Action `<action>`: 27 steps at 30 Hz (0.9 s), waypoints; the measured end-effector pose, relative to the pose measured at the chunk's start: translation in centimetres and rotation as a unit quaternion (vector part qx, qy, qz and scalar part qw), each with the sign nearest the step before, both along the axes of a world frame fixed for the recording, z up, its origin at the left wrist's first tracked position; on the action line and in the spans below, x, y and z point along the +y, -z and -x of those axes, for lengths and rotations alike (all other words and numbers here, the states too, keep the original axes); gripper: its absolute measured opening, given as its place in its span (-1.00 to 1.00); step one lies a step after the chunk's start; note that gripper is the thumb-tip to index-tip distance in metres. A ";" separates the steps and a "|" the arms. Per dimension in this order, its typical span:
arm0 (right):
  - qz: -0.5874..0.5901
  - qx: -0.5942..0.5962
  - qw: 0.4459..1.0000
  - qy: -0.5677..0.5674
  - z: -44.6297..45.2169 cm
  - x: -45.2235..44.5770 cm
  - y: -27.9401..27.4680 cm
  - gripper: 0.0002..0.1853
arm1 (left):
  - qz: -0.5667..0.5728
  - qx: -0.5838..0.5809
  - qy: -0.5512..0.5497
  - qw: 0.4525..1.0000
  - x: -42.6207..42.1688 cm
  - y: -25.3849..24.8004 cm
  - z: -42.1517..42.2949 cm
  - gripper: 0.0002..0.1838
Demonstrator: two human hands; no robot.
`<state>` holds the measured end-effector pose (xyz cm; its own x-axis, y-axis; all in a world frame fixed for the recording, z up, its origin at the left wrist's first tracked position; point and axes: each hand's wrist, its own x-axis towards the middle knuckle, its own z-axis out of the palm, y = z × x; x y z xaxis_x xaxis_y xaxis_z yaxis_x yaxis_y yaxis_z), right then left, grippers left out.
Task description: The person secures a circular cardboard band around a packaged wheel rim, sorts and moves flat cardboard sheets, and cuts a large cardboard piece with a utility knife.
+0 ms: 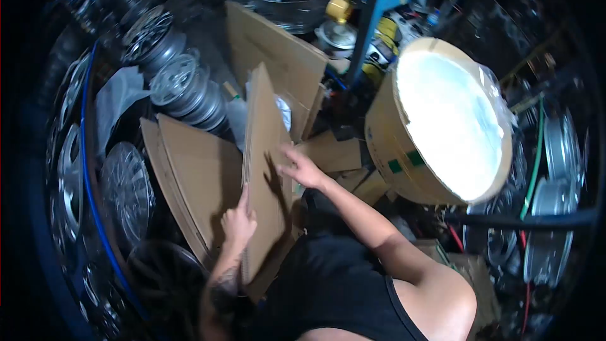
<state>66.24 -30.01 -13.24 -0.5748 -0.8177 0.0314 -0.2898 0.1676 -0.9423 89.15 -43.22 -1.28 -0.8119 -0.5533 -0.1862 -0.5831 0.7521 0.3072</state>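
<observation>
A folded cardboard sheet [268, 151] stands on edge in front of me, tilted, its layered left edge turned towards me. My left hand [238, 222] is at that near edge, index finger stretched along it and the other fingers curled; it appears to grip the edge, though the contact is partly hidden. My right hand [302, 168] is beside the broad right face, fingers spread, holding nothing. Its shadow falls on the board, and I cannot tell whether the fingertips touch. More cardboard sheets [196, 173] lean at the left, and a large cardboard panel [278, 50] stands behind.
A big round cardboard drum [388, 145] with a bright white top stands at the right. Stacked metal wheel rims [183, 85] are at the left, with more rims [555, 202] at the far right. A blue post [372, 19] rises behind, and cardboard pieces [334, 151] lie below.
</observation>
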 end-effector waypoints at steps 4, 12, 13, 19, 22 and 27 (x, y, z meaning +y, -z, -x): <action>-0.316 0.034 0.937 -0.145 -3.8 14.6 12.4 -0.37 | 0.001 -0.025 -0.048 0.999 4.6 11.4 -5.9 -0.02; -0.225 -0.294 0.928 0.033 -10.0 33.0 14.4 -0.35 | -0.142 0.123 -0.140 0.972 8.5 15.3 -13.3 -0.36; -0.219 -0.224 0.949 0.021 -9.7 32.9 15.3 -0.34 | -0.150 0.188 -0.118 0.964 7.8 16.5 -12.3 -0.39; -0.282 -0.180 0.929 -0.158 -2.0 18.6 1.6 -0.44 | -0.379 0.255 -0.134 0.880 6.9 19.7 -13.4 -0.47; -0.179 -0.072 0.977 -0.093 3.3 12.5 -11.8 -0.47 | -0.383 0.287 -0.123 0.869 7.5 17.0 -12.0 -0.46; 0.148 0.182 0.944 0.233 25.6 9.5 -24.3 -0.69 | -0.381 0.280 -0.118 0.873 9.1 18.0 -11.1 -0.28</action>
